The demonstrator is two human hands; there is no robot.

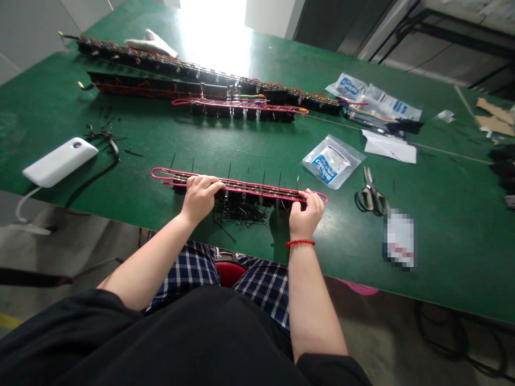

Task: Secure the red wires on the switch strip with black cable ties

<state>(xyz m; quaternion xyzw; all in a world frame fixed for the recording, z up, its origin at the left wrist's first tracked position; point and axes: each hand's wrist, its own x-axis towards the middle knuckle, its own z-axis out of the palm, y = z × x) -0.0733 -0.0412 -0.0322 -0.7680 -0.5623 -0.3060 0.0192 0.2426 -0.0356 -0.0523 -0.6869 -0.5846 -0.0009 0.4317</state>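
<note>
A long black strip assembly (257,188) lies near the table's front edge, with a long loop of red wire (160,171) along its top. Several thin black cable ties (229,170) stick up from its far side. My left hand (200,199) is closed on the red wire left of the strip's middle, fingers bent over it. Near the right end, my right hand (306,214) grips the wire and strip edge between thumb and fingers; the exact contact is partly hidden. A pile of loose black cable ties (243,213) lies between my hands.
Scissors (370,195) and a clear plastic packet (333,162) lie to the right. At the left are a white box-shaped device (60,162) with a cord and black scraps (102,132). Longer wired strips (193,72) and a white glove (151,43) lie further back.
</note>
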